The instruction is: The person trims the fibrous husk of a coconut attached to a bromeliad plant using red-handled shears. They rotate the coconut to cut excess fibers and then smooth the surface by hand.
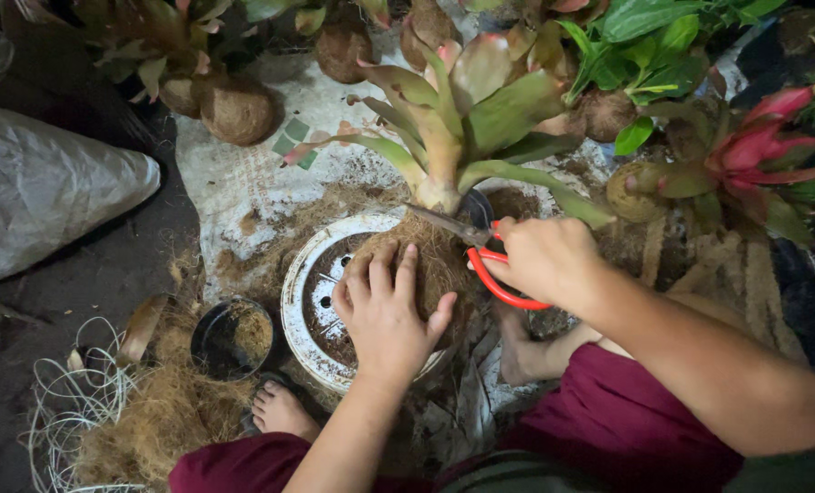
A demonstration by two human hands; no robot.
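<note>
My left hand (385,310) presses flat on a ball of brown coconut fibre (441,260) wrapped round the base of a green and pink bromeliad (462,119). The ball rests on a round white perforated tray (309,290). My right hand (544,260) grips red-handled scissors (490,274), their dark blades pointing left at the plant's base, just above the fibre ball.
A small black pot (232,338) with fibre stands left of the tray. Loose fibre (156,420) and white string (65,402) lie at lower left. Several fibre-balled plants (237,110) ring the white sack; a red bromeliad (763,146) is right. A grey plastic bag (42,192) lies left. My bare feet (280,411) are below.
</note>
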